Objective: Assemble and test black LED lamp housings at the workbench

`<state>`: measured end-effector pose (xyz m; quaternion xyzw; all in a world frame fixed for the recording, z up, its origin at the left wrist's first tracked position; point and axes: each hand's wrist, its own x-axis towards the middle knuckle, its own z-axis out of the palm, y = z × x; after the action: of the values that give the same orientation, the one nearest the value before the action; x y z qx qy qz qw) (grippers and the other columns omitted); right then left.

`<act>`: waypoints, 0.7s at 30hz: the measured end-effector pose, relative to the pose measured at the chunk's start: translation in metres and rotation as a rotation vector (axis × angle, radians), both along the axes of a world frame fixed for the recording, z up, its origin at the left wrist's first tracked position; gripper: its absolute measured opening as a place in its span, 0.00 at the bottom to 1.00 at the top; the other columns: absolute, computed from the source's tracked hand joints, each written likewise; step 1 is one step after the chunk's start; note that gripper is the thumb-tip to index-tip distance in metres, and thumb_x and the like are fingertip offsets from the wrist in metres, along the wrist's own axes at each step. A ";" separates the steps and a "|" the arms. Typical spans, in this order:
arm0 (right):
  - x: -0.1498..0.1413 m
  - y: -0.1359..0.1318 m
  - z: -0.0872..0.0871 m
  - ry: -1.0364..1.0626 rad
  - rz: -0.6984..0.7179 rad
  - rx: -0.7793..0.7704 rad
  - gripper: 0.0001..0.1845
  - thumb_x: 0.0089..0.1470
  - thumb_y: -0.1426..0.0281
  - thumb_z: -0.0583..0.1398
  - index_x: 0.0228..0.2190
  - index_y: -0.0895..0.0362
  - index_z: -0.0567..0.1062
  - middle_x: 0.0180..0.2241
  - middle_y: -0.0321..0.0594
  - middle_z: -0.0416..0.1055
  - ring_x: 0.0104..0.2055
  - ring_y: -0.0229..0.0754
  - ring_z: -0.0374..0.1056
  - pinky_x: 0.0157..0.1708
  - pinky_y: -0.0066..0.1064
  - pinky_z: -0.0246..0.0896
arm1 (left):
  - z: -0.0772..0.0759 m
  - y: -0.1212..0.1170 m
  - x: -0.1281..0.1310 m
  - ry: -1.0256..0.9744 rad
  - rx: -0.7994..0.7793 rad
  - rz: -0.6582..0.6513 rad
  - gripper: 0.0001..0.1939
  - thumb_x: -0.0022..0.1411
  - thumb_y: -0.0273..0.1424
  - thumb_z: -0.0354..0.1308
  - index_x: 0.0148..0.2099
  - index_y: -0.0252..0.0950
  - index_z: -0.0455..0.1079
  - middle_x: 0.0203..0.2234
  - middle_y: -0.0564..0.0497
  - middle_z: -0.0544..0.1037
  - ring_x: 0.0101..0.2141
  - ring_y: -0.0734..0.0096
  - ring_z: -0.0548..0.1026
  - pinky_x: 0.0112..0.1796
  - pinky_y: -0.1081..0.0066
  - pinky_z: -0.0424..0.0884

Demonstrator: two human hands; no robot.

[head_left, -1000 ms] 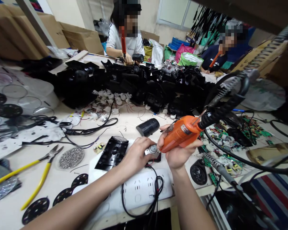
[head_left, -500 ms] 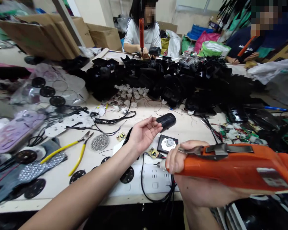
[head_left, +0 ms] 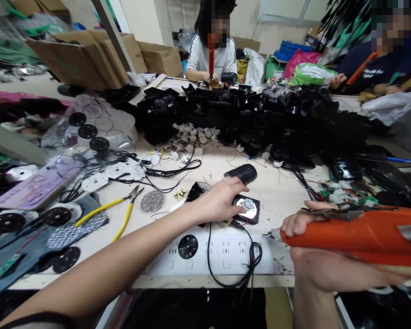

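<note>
My right hand (head_left: 296, 224) is wrapped around an orange electric screwdriver (head_left: 356, 233), whose thin bit points left above the table. My left hand (head_left: 224, 198) reaches over a black square housing (head_left: 255, 214) that carries a white plate and a round silver motor (head_left: 248, 204). Its thumb and forefinger are apart over the left side of that housing; whether they touch it I cannot tell. Just beyond the fingers lies a rounded black plastic shell (head_left: 245, 173). Another black box-like part (head_left: 196, 191) sits partly hidden behind my left forearm. Black cable (head_left: 251, 265) hangs coiled below the housing.
Yellow-handled cutters (head_left: 125, 217) and a dish of small screws (head_left: 152, 201) lie left of my forearm. A white power strip (head_left: 222, 267) runs along the front edge. Black plastic parts (head_left: 253, 132) are heaped at the back. Across the table, a person (head_left: 210, 59) works with an orange screwdriver.
My left hand has turned palm down and moved right, from beside the black shell to over the square housing. My right hand and the screwdriver have shifted right. The view has swung slightly left.
</note>
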<state>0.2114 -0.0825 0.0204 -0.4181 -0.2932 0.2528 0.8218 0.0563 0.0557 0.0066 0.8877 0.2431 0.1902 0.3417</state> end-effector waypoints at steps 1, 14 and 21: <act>-0.001 0.001 -0.001 0.004 -0.022 -0.010 0.40 0.42 0.32 0.51 0.32 0.54 0.78 0.20 0.40 0.72 0.16 0.45 0.64 0.14 0.37 0.59 | -0.004 -0.002 0.005 0.052 0.047 -0.039 0.23 0.54 0.31 0.66 0.52 0.33 0.71 0.47 0.42 0.74 0.48 0.56 0.71 0.50 0.58 0.68; -0.016 0.026 -0.016 0.071 0.111 -0.008 0.48 0.35 0.27 0.47 0.30 0.58 0.76 0.14 0.37 0.68 0.14 0.41 0.61 0.14 0.31 0.56 | -0.013 0.002 0.025 0.238 0.192 -0.182 0.10 0.62 0.30 0.58 0.46 0.33 0.73 0.37 0.46 0.75 0.38 0.62 0.73 0.39 0.67 0.67; -0.016 0.023 -0.005 0.040 0.078 0.013 0.48 0.38 0.28 0.45 0.31 0.58 0.75 0.14 0.36 0.67 0.15 0.41 0.61 0.15 0.32 0.56 | -0.009 0.001 0.027 0.247 0.198 -0.235 0.08 0.62 0.27 0.56 0.44 0.34 0.73 0.35 0.47 0.76 0.38 0.62 0.73 0.38 0.68 0.67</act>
<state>0.1953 -0.0599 0.0150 -0.3956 -0.2945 0.2912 0.8197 0.0835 0.0565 -0.0024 0.9558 0.1580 0.0618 0.2403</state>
